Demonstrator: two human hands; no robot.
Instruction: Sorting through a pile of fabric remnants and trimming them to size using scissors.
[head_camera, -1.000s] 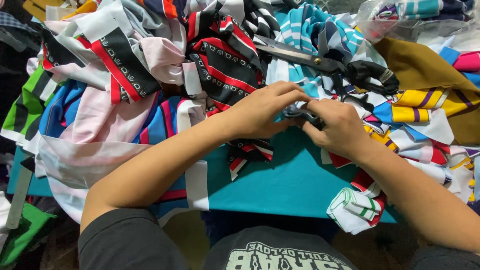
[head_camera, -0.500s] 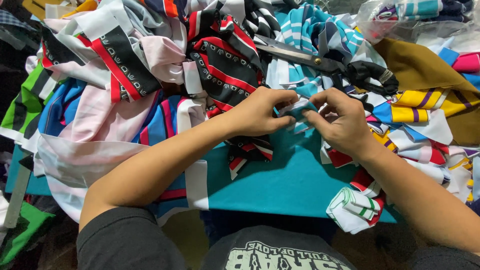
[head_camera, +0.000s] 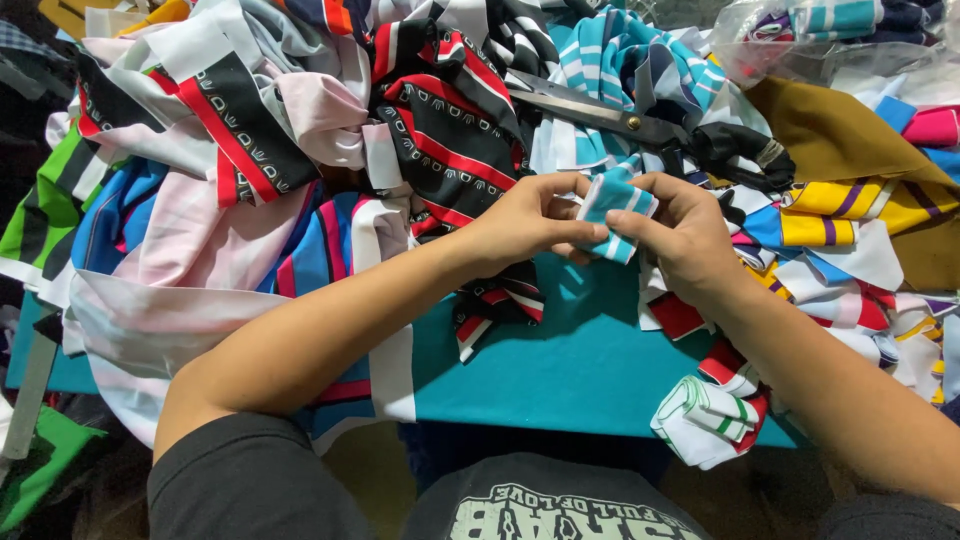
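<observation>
Fingers of both hands pinching striped cloth strip (head_camera: 612, 212), long axis upright, slightly tilted.

Lower edge of the blue-and-white striped fabric piece (head_camera: 612, 208) is hidden between the fingers of the left hand (head_camera: 525, 222) and the right hand (head_camera: 683, 235); how far it extends there cannot be told. Scissors (head_camera: 600, 112): blade tips buried under black-and-red fabric (head_camera: 445, 130) to the left, handle loops partly covered by dark cloth on the right. Teal table surface (head_camera: 580, 365) shows only near the person; far part is under the fabric heap. Clear plastic bag (head_camera: 830, 40), far right, is cut off by the top edge. Both forearms run out of frame at the bottom.
</observation>
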